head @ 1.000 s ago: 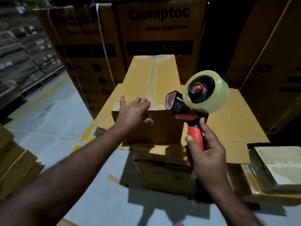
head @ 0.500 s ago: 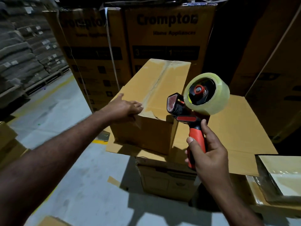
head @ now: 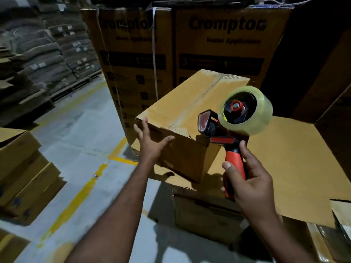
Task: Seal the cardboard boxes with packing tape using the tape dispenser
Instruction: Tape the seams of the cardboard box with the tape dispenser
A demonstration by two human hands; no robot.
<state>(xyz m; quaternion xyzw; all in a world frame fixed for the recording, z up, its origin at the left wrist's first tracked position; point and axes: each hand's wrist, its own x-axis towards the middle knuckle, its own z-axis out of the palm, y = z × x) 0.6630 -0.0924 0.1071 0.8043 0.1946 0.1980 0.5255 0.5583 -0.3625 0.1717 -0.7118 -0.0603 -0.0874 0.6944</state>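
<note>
The box, center frame, lies with its long axis and taped seam running lower left to upper right. The tape dispenser, right of center, stands handle-down with its head pointing left. The cartons behind read "Crompton Home Appliances". The left hand has its fingers spread straight at the box's near corner. The right hand is wrapped round the red handle.

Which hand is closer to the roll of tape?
Right. The right hand grips the dispenser just below the tape roll; the left hand is off to its left, by the box corner.
</note>
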